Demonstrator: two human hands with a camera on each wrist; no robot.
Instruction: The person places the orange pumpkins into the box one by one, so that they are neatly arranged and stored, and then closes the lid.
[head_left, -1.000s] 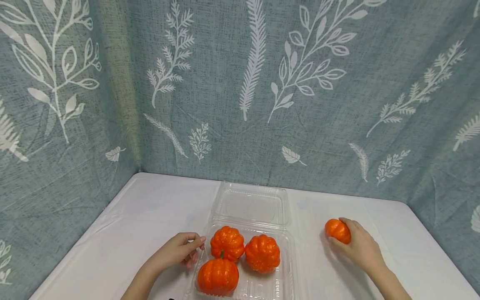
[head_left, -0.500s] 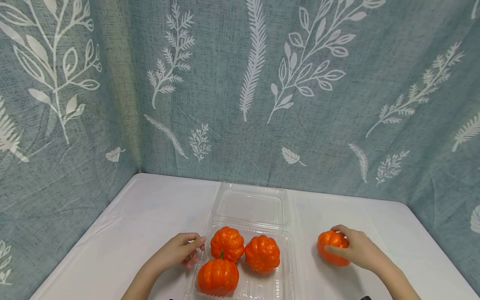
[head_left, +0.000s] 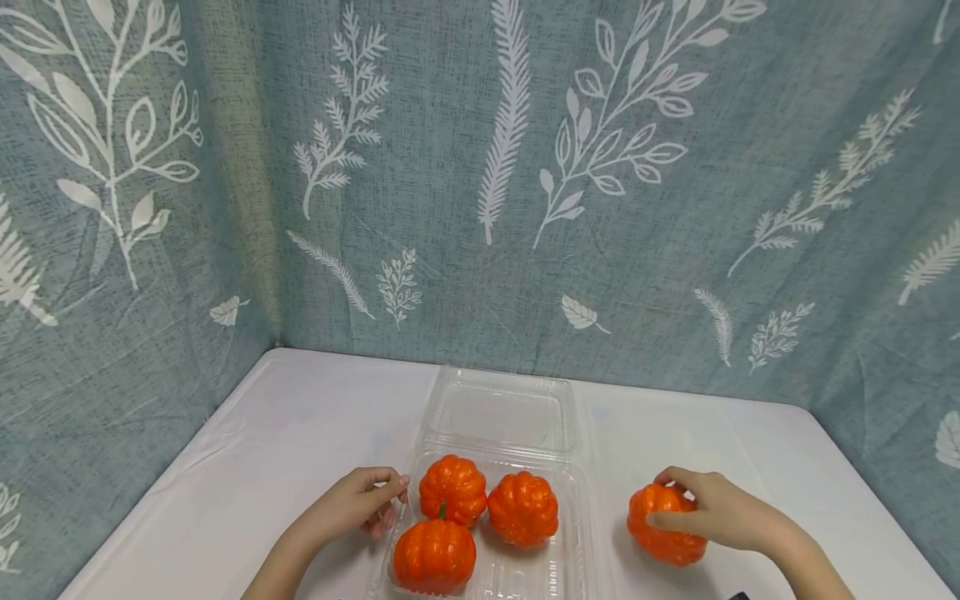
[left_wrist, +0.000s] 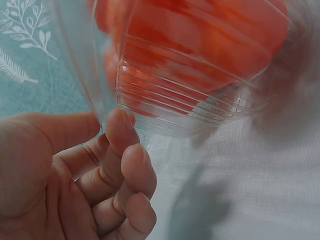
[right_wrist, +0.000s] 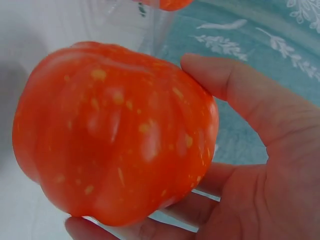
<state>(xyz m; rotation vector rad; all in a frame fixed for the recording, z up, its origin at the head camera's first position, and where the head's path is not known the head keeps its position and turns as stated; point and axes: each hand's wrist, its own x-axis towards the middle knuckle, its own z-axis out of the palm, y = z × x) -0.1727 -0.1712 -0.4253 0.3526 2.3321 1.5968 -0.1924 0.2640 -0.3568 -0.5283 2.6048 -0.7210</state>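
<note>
My right hand grips a small orange pumpkin to the right of the clear plastic clamshell container. Yellow flecks dot this pumpkin's ribbed skin in the right wrist view, with the thumb on one side and fingers beneath. At the container's left edge, my left hand pinches the rim between thumb and index finger, as the left wrist view shows. Inside the container sit three orange pumpkins: one at back left, one on the right, and one at front left with a green stem.
The container's hinged lid lies folded back toward the far edge of the white-covered table. Behind and at both sides hangs a blue-green curtain with white leaf prints.
My right hand has brought the pumpkin nearer to me and slightly left, turning it so more of its side shows. The left hand has stayed at the container's edge.
</note>
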